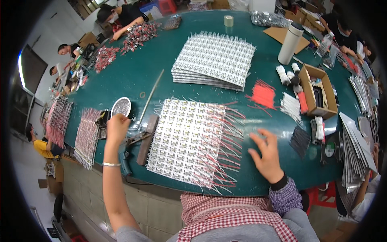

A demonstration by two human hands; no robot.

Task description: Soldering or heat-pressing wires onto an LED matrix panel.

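In front of me lies a white circuit board panel (pixel 181 141) with rows of small printed units. Red and white wires (pixel 223 149) stick out past its right edge. My left hand (pixel 117 128) is beyond the panel's left edge, at the near rim of a white bowl (pixel 121 106) of small shiny bits. Its fingers are drawn together; whatever they pinch is too small or hidden. Just right of the wires, my right hand (pixel 266 156) hovers with fingers apart and nothing in them. A dark bar (pixel 147 141) lies along the panel's left edge.
Stacked white panels (pixel 215 56) stand farther back. To the right are red wires (pixel 263 94), white wires (pixel 291 107), dark wires (pixel 300 141), a cardboard box (pixel 320 90) and a pale bottle (pixel 290 43). A thin rod (pixel 151 97) lies left of centre. Other people work around the table.
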